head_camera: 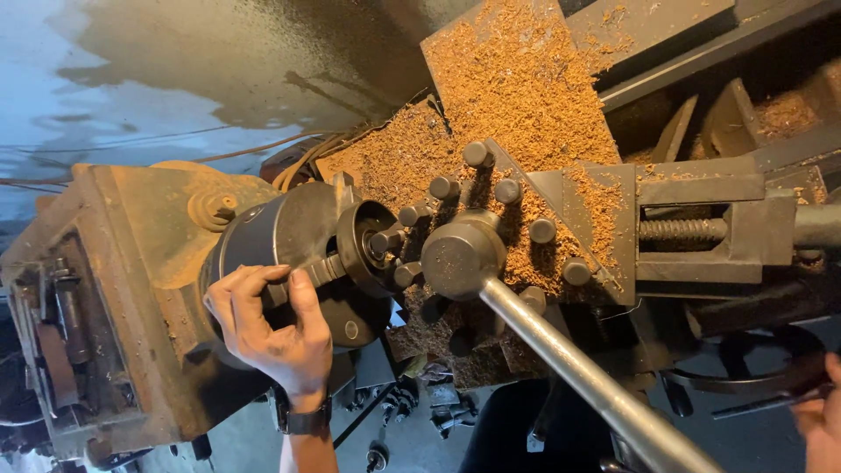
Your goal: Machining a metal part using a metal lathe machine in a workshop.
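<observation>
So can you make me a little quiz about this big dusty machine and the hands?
1. True or false: the left hand rests on the dark round chuck.
2. What covers the tool post? A) water B) brown shavings C) paint
3. Which wrist wears a dark wristwatch?

Key: 1 true; 2 B; 3 the left. The right hand sits at the picture's edge, beside a thin dark rod.

Wet, stained concrete floor point(175, 61) with thin cables point(131, 140) across it; daylight glare upper left, dim elsewhere.
</observation>
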